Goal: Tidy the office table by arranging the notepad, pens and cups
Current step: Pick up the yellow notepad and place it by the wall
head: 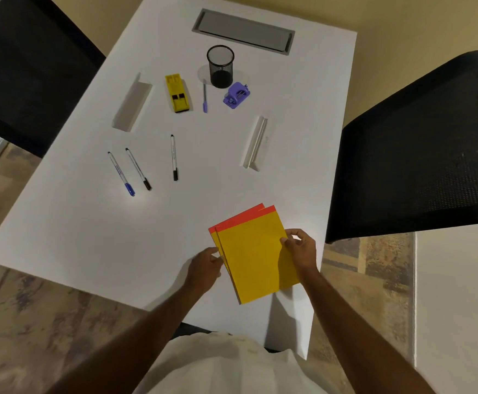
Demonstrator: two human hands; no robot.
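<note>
Your left hand and right hand pinch opposite edges of two yellow notepads, near right on table; likely squaring offset stack. Pens scattered far left.

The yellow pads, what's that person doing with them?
A person is squaring up two yellow notepads near the front edge of the white table. The left hand pinches their left edge and the right hand pinches the right edge; the pads overlap but are not lined up. Nothing else is being touched. Four pens lie loose: a blue pen, two black pens, and a purple pen beside the empty mesh cup.
</note>
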